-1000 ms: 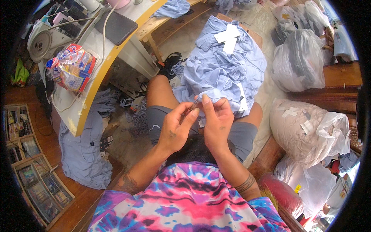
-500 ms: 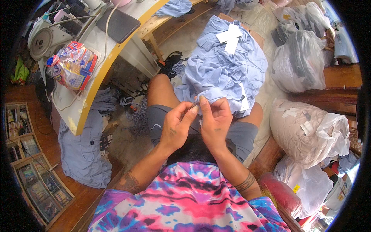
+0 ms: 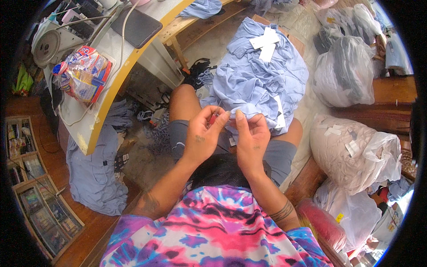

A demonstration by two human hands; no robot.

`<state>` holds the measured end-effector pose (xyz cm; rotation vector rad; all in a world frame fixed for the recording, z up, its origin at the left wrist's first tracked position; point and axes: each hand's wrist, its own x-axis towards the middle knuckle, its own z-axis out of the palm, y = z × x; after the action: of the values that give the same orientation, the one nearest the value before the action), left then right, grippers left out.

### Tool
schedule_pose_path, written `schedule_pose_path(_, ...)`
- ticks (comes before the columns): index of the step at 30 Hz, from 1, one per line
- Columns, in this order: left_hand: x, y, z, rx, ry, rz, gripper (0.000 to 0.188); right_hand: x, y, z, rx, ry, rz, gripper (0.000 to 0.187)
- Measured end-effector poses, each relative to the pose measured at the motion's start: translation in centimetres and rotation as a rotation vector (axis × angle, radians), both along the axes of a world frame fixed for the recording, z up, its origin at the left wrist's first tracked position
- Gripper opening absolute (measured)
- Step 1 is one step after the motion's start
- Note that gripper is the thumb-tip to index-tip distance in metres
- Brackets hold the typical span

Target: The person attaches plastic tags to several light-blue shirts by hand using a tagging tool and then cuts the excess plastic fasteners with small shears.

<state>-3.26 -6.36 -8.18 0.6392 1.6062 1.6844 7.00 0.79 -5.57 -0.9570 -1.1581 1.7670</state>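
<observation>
A heap of light blue garments (image 3: 253,78) lies before me, between and beyond my knees. My right hand (image 3: 252,135) is closed, with thumb and fingers pinching the near edge of the blue cloth. Close beside it, my left hand (image 3: 203,133) is also closed. A small red object (image 3: 212,119), perhaps a tool's handle, shows within its curled fingers; its kind cannot be made out. The left thumb and fingertip meet at the same cloth edge. White paper tags (image 3: 267,43) lie on top of the heap, and another white tag (image 3: 279,113) hangs at its right side.
At left stands a yellow-edged table (image 3: 116,66) bearing a dark phone (image 3: 138,27) and a bread package (image 3: 84,73). Below it hang more blue garments (image 3: 95,173). Stuffed plastic bags (image 3: 344,73) line the right side, including one of beige cloth (image 3: 344,147).
My hands have moved slightly apart at the cloth edge. The red object in my left hand has come into sight. The garment heap stays in place.
</observation>
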Motion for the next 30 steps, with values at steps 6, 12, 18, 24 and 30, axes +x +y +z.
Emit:
schedule_pose_path(6, 0.3, -0.2, 2.2, 0.140, -0.945, -0.090, 0.019, 0.3, 0.9, 0.4, -0.403, 0.215, -0.029, 0.015)
schedule_pose_path(12, 1.3, -0.3, 1.3, -0.040, -0.577, -0.021, 0.021, 2.1, 2.2, -0.2, -0.291, 0.010, 0.083, 0.019)
schedule_pose_path(18, 1.6, 0.1, 1.0, -0.153, -0.447, -0.149, 0.021, 4.1, 2.7, -0.9, -0.494, 0.027, 0.048, 0.017)
schedule_pose_path(24, 2.2, -0.7, 0.8, -0.237, -0.046, -0.198, 0.018, 7.7, 2.2, -3.8, -0.684, -0.035, 0.158, 0.023)
schedule_pose_path(30, 3.6, -0.2, -0.1, -0.101, 0.450, -0.337, 0.018, 8.8, 2.8, -4.3, -0.613, -0.103, 0.265, 0.025)
